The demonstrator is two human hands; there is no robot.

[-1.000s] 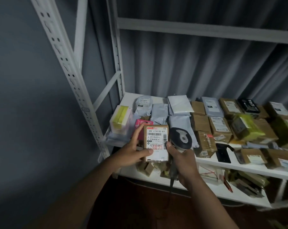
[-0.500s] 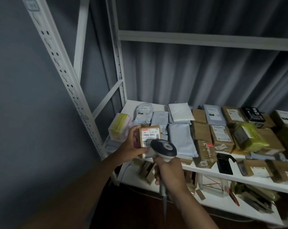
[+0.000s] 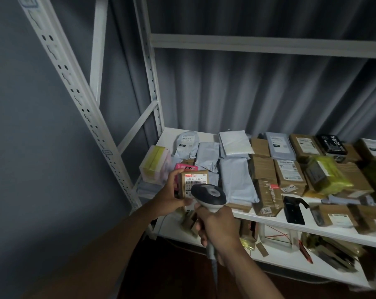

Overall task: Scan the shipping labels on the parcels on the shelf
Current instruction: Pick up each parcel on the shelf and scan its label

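My left hand (image 3: 172,196) grips a small brown parcel (image 3: 194,180) upright at the shelf's front left corner, its white shipping label with a barcode facing me. My right hand (image 3: 218,227) grips the handle of a grey barcode scanner (image 3: 208,196). The scanner's dark head sits just in front of the label's lower part and hides it. Behind lie several grey mailer bags (image 3: 236,180) and brown labelled boxes (image 3: 290,175) on the white shelf (image 3: 312,225).
A white and yellow box (image 3: 154,165) and a pink packet (image 3: 186,167) sit left of the held parcel. A black bracket (image 3: 293,209) lies at the shelf's front edge. A lower shelf (image 3: 290,262) holds more items. White perforated uprights (image 3: 79,96) stand at left.
My left hand has carried the parcel back and down toward the shelf's left corner. My right hand swung the scanner from beside the parcel to in front of its label.
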